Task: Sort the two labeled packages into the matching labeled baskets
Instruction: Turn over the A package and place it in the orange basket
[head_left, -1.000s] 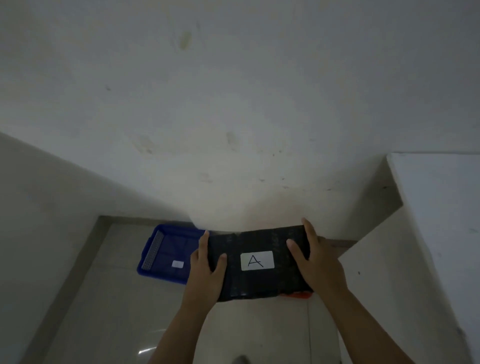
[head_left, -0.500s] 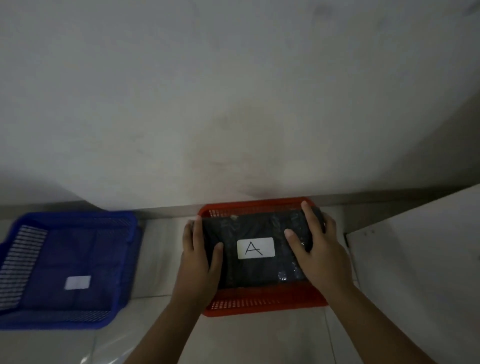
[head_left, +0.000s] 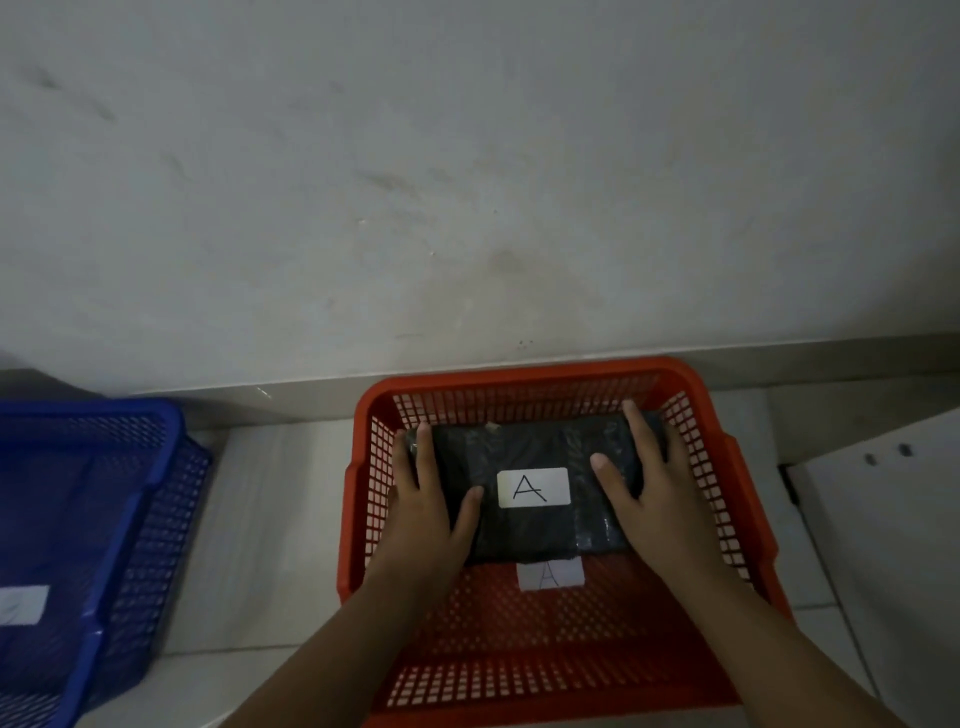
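Observation:
A black wrapped package (head_left: 524, 457) with a white label reading A lies inside the red mesh basket (head_left: 524, 376), toward its far side. My left hand (head_left: 426, 499) grips the package's left end and my right hand (head_left: 654, 488) grips its right end. A white label marked A (head_left: 550, 577) on the basket floor shows just below the package, partly covered by it. A blue mesh basket (head_left: 130, 499) stands to the left with a white label (head_left: 23, 603) on its floor; its letter is unreadable. The second package is out of sight.
Both baskets stand on a pale tiled floor against a stained white wall (head_left: 467, 182) with a low skirting. A white panel or cabinet edge (head_left: 883, 519) rises at the right, close to the red basket. A strip of bare tile separates the two baskets.
Both hands have carried the A package down from above the floor into the red basket. The view has dropped closer, so the baskets appear larger and the red basket's floor label shows.

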